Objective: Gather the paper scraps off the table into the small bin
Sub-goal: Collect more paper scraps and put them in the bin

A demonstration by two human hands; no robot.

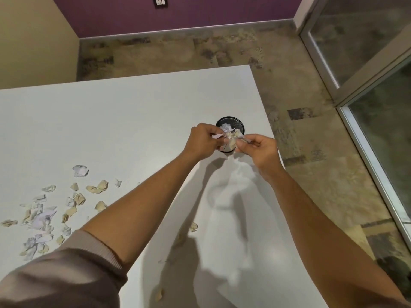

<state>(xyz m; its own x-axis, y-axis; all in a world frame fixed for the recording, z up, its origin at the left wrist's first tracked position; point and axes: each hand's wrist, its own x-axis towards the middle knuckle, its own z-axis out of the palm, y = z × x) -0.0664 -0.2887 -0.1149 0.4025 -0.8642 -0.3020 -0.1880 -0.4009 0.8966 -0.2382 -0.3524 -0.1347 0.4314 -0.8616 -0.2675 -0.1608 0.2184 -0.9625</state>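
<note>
A small black mesh bin (235, 122) stands near the right edge of the white table (124, 121), with white and tan scraps inside. My left hand (201, 141) and my right hand (259, 147) hover just over its near rim, both pinching a bunch of paper scraps (231, 138) between them. A large scatter of white, lilac and tan scraps (55, 207) lies on the table at the left. A single scrap (194, 226) lies between my forearms, and another (159, 294) sits near the bottom edge.
The table's right edge runs close past the bin, with stained floor (300, 134) beyond it. A glass door with a metal frame (367, 134) is at the right. A purple wall (178, 14) stands at the back.
</note>
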